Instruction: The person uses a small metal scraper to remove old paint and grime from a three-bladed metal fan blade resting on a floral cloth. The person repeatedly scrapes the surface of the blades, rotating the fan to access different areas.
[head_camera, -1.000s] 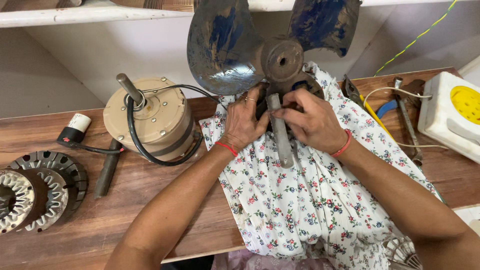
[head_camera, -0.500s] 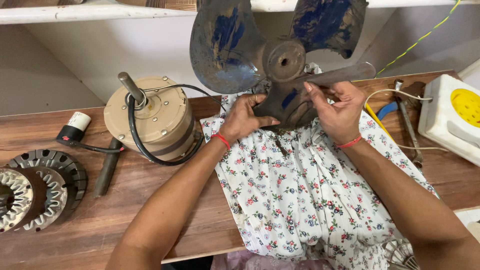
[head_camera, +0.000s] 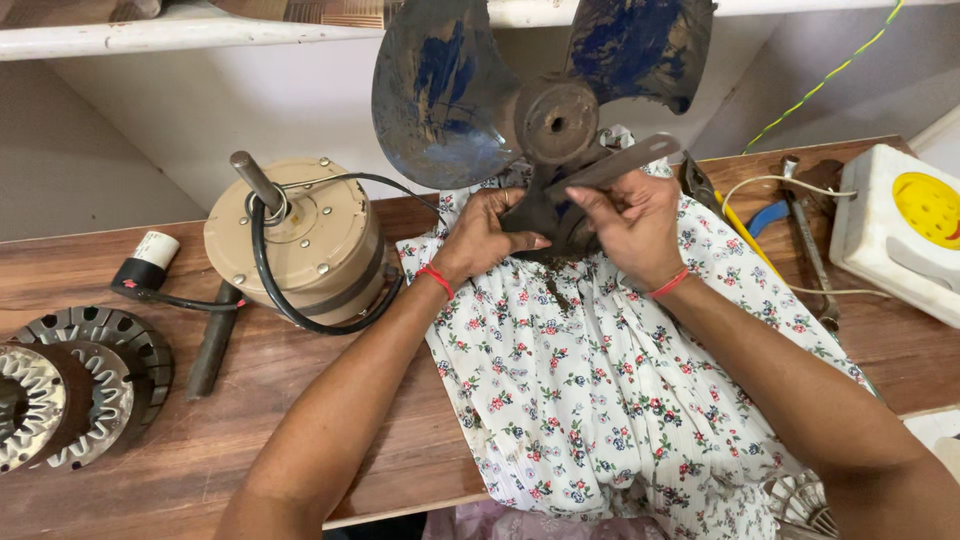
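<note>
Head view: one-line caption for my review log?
Both hands, left hand and right hand, grip a dark fan blade over floral cloth.

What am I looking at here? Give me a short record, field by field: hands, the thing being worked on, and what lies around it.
Left hand: left hand grips the lower part of the fan blade
Right hand: right hand holds a flat metal tool against the blade
Underneath: flowered cloth spread on the wooden bench
Left of the cloth: beige motor with a black cable
Far left: metal motor rings
Far right: white box with a yellow disc
</note>
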